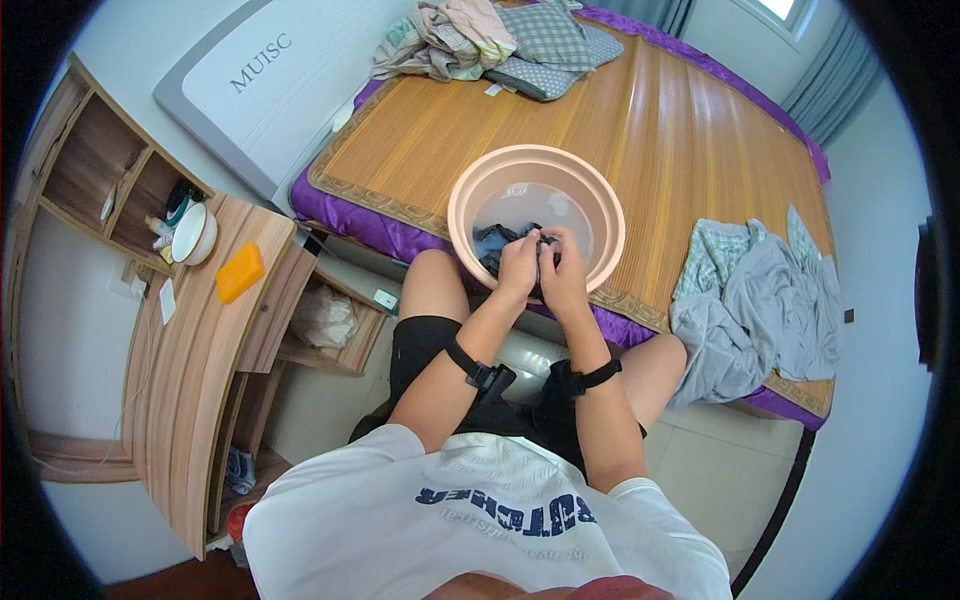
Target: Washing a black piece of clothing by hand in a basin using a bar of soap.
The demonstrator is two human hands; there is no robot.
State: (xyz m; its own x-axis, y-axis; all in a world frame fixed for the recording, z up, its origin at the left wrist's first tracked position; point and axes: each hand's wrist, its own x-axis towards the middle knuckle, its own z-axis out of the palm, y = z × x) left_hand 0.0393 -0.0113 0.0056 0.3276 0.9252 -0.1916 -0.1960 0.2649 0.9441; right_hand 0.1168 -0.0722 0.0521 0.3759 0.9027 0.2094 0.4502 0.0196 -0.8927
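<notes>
A pale pink plastic basin [463, 202] rests on the edge of the bed in front of me. Cloudy water [536, 201] partly fills it. Dark wet cloth [493, 238] lies in the water, some of it bunched up between my hands. My left hand [519, 264] grips the cloth over the near side of the basin. Close against it, my right hand [564, 268] grips the same cloth, fingers curled. The part of the cloth inside the fingers is hidden.
A woven mat [660, 150] covers the bed. Crumpled grey bedding [750, 315] lies at right; pillows [551, 45] and piled clothes [442, 37] lie at the far end. The wooden desk [180, 360] at left bears a white bowl [194, 234] and an orange block-shaped object [240, 273].
</notes>
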